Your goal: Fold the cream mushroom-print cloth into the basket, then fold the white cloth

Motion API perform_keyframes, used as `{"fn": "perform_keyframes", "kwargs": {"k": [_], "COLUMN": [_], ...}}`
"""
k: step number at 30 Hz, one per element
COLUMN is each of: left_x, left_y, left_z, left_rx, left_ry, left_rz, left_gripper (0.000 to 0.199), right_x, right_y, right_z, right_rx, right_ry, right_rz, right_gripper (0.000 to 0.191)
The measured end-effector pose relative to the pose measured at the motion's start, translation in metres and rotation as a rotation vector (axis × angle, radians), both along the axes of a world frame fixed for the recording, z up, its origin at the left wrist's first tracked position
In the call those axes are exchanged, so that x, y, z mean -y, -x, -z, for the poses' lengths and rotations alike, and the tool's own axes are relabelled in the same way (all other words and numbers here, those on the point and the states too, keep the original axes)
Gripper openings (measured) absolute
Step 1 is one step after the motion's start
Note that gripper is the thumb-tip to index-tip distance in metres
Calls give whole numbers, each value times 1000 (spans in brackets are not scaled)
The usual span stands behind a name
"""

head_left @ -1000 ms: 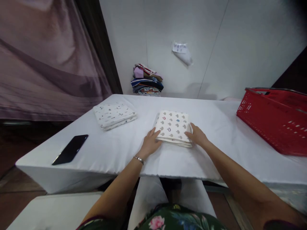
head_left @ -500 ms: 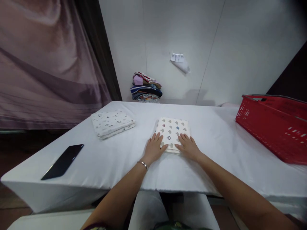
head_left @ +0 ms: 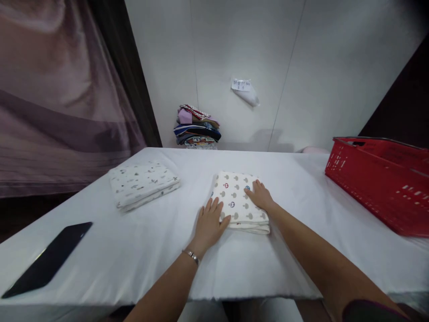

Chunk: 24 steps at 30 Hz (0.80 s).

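A folded white cloth with a mushroom print (head_left: 239, 201) lies on the white-covered table (head_left: 150, 250) in front of me. My left hand (head_left: 209, 221) rests at its left front corner, fingers spread, a silver bracelet on the wrist. On the cloth's right edge lies my right hand (head_left: 260, 194), flat with its fingers apart. Neither hand grips anything. Layered folds show along the cloth's front edge. Farther left lies a second folded white cloth with a small dark print (head_left: 144, 183).
A dark phone-like slab (head_left: 50, 261) lies at the table's left front. At the right stands a red plastic basket (head_left: 378, 183). Behind the table's far edge is a stack of folded fabrics (head_left: 197, 129). A paper label (head_left: 241, 85) hangs on the wall.
My right hand has moved from the cloth's front right corner up along its right edge, uncovering that corner. My left hand stays at the left front. The camera view has shifted slightly.
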<state>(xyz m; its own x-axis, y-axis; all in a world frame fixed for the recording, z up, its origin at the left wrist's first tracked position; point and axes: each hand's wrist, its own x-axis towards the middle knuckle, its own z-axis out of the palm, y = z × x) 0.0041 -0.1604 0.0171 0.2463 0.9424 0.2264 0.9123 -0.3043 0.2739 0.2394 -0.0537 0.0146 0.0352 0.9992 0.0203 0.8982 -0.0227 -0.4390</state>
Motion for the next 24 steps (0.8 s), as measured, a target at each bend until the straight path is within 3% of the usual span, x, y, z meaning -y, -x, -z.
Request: {"fn": "perform_keyframes", "kwargs": {"k": [4, 9, 13, 17, 24], "left_x": [-2, -4, -4, -5, -4], "left_y": [0, 1, 2, 2, 2], "left_z": [2, 5, 6, 7, 6], "left_rx": [17, 52, 72, 90, 100], "left_ry": [8, 6, -1, -5, 11], "left_rz": [3, 15, 23, 22, 20], "left_gripper": [55, 56, 55, 55, 56], "right_x": [-4, -12, -14, -16, -19], "right_y": [-14, -47, -56, -46, -42], "right_z": [-1, -16, -21, -21, -22], "right_rx": [-341, -576, -586, -546, -516], "right_ry": [-54, -110, 3, 100, 67], "right_rz": [45, 282, 305, 296, 303], "right_gripper": [60, 40, 28, 31, 21]}}
